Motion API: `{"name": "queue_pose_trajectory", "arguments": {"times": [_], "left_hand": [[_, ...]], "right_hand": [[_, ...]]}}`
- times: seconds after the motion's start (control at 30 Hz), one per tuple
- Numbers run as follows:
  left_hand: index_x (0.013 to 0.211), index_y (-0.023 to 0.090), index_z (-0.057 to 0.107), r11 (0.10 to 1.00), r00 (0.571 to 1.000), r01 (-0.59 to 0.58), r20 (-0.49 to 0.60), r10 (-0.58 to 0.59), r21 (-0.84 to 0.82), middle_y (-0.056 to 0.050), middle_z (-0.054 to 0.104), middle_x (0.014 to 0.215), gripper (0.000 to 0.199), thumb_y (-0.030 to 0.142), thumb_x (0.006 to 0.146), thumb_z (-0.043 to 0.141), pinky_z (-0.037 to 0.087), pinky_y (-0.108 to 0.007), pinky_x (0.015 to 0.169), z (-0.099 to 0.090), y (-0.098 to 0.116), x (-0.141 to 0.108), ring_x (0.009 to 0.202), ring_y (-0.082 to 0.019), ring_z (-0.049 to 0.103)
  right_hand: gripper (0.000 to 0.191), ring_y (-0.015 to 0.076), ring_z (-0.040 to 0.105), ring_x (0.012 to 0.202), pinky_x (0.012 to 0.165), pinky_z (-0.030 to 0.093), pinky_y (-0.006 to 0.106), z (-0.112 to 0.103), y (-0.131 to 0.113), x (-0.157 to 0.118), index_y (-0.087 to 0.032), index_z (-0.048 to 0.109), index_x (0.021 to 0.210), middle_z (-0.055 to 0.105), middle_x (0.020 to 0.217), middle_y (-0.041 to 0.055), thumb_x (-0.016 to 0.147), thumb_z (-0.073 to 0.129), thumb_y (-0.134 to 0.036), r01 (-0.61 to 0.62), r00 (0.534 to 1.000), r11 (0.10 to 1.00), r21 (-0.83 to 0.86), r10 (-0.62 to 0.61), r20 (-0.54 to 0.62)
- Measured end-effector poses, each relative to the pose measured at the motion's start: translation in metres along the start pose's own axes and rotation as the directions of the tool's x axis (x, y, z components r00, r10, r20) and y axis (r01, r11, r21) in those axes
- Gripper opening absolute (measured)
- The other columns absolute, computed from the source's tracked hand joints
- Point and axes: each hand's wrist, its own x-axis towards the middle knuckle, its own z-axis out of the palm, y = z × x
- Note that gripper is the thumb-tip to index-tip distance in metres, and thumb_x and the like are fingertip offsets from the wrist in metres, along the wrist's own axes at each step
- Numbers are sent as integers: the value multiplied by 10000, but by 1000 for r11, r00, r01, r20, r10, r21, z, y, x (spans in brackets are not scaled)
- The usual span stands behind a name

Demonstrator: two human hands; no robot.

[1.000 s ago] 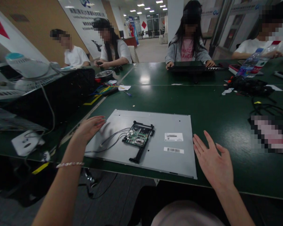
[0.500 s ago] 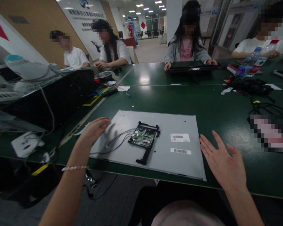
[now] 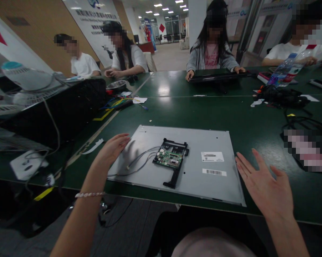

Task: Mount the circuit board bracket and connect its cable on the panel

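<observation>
A flat grey metal panel [image 3: 203, 137], looking like the back of a display, lies on the green table in front of me. On it rests a green circuit board [image 3: 169, 157] in a black plastic bracket [image 3: 174, 177], with grey cables [image 3: 139, 157] running off to the left. Two white labels, one a barcode label [image 3: 214, 172], are stuck on its right part. My left hand [image 3: 115, 147] is at the panel's left edge, fingers stretched out. Along the right edge, my right hand [image 3: 265, 182] is spread, palm facing inward, fingertips at the rim. Neither hand grasps anything.
A large black panel [image 3: 59, 107] leans at the left beside white equipment. Coloured wires [image 3: 118, 102] lie beyond it. Across the table [image 3: 174, 110], a person holds a dark flat screen [image 3: 222, 77]. Bottles [image 3: 284, 71], a black bundle [image 3: 286, 96] and a blurred pink item [image 3: 307, 148] are at the right.
The grey panel with its board has shifted to the right, and both my hands have moved right along with it. A hand has appeared at the far right edge.
</observation>
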Motion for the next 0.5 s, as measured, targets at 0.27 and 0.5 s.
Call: {"name": "queue_pose_trajectory", "arguments": {"times": [0.27, 0.5], "left_hand": [[898, 167, 688, 1000, 1000, 20, -11, -20, -7, -77, 675, 984, 207, 100, 702, 700, 515, -286, 904, 16, 8, -16, 962, -187, 655], [919, 178, 682, 999, 999, 21, 29, -20, -36, -79, 684, 989, 226, 121, 703, 713, 507, -303, 928, 20, 7, -21, 989, -197, 655]], "right_hand": [[643, 239, 554, 1273, 1193, 196, 469, -10, 0, 2, -308, 437, 1434, 606, 1355, 89, 830, 509, -515, 64, 998, 998, -22, -64, 8], [611, 250, 562, 1265, 1195, 183, 489, -11, -2, 2, -300, 465, 1400, 622, 1333, 81, 830, 497, -518, 104, 994, 993, -62, -106, -28]]}}
